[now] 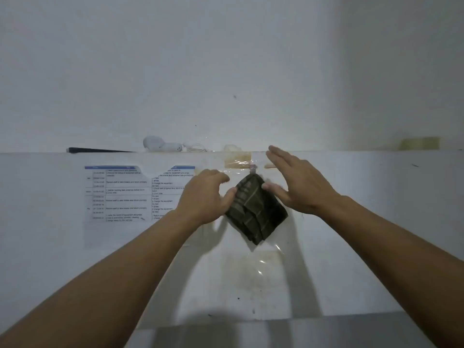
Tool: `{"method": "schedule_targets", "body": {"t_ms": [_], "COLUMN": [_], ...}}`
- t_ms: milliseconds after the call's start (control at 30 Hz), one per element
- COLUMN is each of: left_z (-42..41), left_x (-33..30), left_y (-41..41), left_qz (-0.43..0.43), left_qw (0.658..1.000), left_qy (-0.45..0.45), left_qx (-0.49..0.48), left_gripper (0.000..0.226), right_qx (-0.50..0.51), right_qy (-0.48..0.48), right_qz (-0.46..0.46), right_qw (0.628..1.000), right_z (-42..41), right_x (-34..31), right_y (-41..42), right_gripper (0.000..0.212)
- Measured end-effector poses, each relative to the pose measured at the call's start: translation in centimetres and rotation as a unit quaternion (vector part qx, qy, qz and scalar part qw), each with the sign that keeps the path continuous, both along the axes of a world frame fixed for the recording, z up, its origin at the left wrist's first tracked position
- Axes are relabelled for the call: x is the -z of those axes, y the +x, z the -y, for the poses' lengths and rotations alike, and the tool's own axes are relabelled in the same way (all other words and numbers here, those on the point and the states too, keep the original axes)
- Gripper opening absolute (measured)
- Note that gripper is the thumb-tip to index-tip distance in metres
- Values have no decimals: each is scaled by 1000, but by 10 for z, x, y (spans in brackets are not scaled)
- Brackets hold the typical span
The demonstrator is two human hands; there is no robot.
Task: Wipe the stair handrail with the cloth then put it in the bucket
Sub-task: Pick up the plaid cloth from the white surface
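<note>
A dark green, folded cloth (256,209) with pale stripes hangs against a white half wall from a small hook (252,168). My left hand (203,197) is at the cloth's left edge, fingers curled and apart, thumb tip touching the fabric. My right hand (298,182) is at the cloth's upper right, fingers stretched out flat and thumb resting on the edge. Neither hand is closed around the cloth. No handrail or bucket is in view.
A printed schedule sheet (120,194) is stuck to the wall on the left. Clear plastic film (261,262) covers a stained patch below the cloth. On the ledge above lie a white rounded device (160,145) with a cable and a dark flat object (95,149).
</note>
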State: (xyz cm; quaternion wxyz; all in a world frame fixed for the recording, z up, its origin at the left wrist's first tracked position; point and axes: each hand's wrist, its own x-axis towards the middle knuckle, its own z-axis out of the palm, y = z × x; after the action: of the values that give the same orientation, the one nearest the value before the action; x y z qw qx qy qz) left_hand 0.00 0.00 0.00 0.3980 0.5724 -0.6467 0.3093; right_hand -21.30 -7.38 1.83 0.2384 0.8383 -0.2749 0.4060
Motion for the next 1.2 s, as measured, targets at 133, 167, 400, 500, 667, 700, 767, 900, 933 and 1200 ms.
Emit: {"method": "schedule_targets", "body": {"t_ms": [133, 167, 400, 500, 667, 700, 767, 900, 933, 1200], "left_z": [10, 15, 47, 59, 74, 76, 78, 67, 62, 0], "left_x": [9, 12, 20, 21, 20, 19, 16, 1, -2, -13], "left_y": [1, 2, 0, -5, -15, -17, -19, -16, -14, 35], "left_qz": [-48, -53, -100, -112, -130, -134, -146, -181, -188, -220], "left_qw": [996, 995, 992, 992, 988, 987, 985, 982, 981, 973], "left_qy": [75, 79, 79, 64, 50, 53, 52, 13, 7, -26], "left_qx": [12, 15, 8, -6, -64, -76, -80, -54, -44, -60], "left_gripper": [23, 22, 23, 24, 24, 21, 17, 13, 10, 2], "right_qx": [-1, 0, 29, 39, 32, 28, 18, -23, -38, -145], "right_qy": [57, 67, 123, 151, 182, 174, 144, 78, 67, 65], "right_qz": [-35, -36, 30, 64, 100, 112, 141, 195, 203, 174], "right_qw": [998, 997, 991, 986, 978, 978, 979, 978, 976, 972], "right_z": [8, 13, 42, 51, 66, 68, 69, 62, 59, 35], "right_x": [15, 19, 35, 36, 42, 41, 38, 23, 19, -3], "right_y": [2, 4, 14, 21, 30, 32, 33, 29, 28, 50], "right_gripper": [64, 60, 34, 27, 21, 17, 11, 8, 8, 10]}}
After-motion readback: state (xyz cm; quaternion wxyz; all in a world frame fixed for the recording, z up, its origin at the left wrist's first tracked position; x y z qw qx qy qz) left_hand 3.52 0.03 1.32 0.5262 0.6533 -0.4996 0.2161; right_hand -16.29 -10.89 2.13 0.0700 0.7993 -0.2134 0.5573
